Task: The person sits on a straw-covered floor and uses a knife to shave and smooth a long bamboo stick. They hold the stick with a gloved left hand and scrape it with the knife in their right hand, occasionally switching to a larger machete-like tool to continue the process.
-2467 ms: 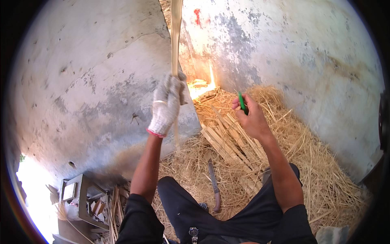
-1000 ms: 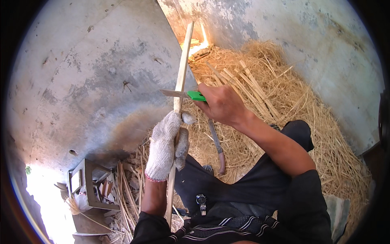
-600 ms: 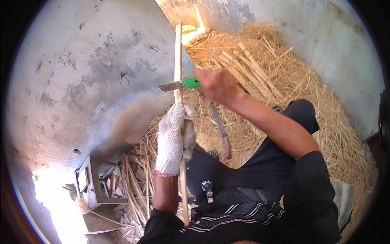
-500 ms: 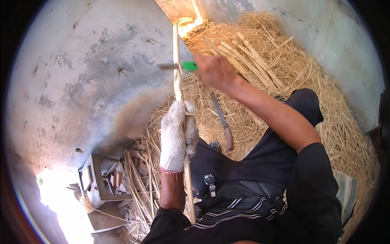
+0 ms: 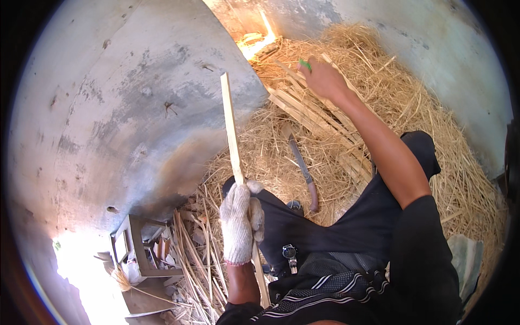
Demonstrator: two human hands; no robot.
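Observation:
My left hand [image 5: 237, 223], in a white knitted glove, is closed round a long pale split strip of wood or bamboo [image 5: 229, 127]. The strip stands out past the fist towards the far wall, and its lower end runs back beside my forearm. My bare right hand [image 5: 326, 82] is farther off to the right, closed round the green handle of a knife [image 5: 306, 65]. Its blade cannot be made out now. Between my legs a long-bladed knife with a brown handle [image 5: 304, 170] lies on the shavings, touched by neither hand.
Several split strips [image 5: 309, 115] lie in a pile under my right forearm. Straw-like shavings [image 5: 455, 179] cover the floor to the right. A pale, stained wall [image 5: 108, 108] curves along the left. A small wooden frame [image 5: 142, 246] holding scraps stands lower left, beside more thin strips [image 5: 192, 249].
My right hand has swung away to the right with the knife, off the strip. My left hand has drawn the strip nearer to me, so its far end sits lower.

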